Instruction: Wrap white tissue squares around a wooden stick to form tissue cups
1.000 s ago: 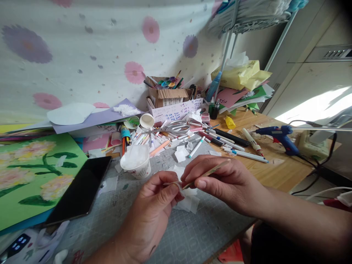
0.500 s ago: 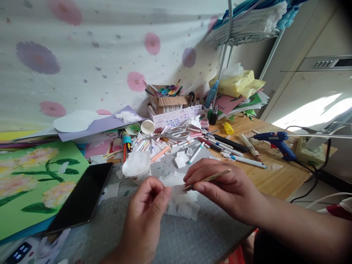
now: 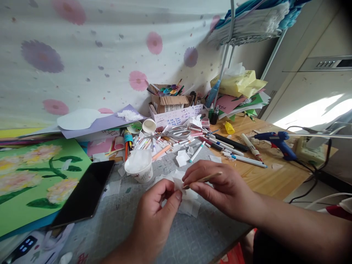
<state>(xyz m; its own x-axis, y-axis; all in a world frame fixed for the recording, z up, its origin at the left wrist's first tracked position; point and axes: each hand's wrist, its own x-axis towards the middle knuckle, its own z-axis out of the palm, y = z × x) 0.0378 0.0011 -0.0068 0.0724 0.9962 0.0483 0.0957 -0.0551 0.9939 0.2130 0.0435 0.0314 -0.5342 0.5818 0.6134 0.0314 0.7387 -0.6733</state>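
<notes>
My right hand (image 3: 220, 190) pinches a thin wooden stick (image 3: 205, 179) between thumb and fingers, its tip pointing left toward a small white piece of tissue paper (image 3: 178, 183). My left hand (image 3: 158, 216) is closed in a pinch on that tissue piece, thumb and forefinger meeting at the stick's tip. Both hands hover just above a grey cutting mat (image 3: 115, 220), over a small pile of white tissue squares (image 3: 189, 205). A white paper cup (image 3: 139, 167) stuffed with tissue stands just behind my left hand.
A black phone (image 3: 85, 194) lies left on the mat beside a green flower painting (image 3: 35, 179). Pens and markers (image 3: 176, 139) litter the middle. A blue glue gun (image 3: 277, 141) with cable rests on the wooden table at right. A cardboard box (image 3: 169, 101) stands at the back.
My left hand let go and drew back half a second ago, then returned to pinch the tissue at the stick's tip. The view has tilted slightly.
</notes>
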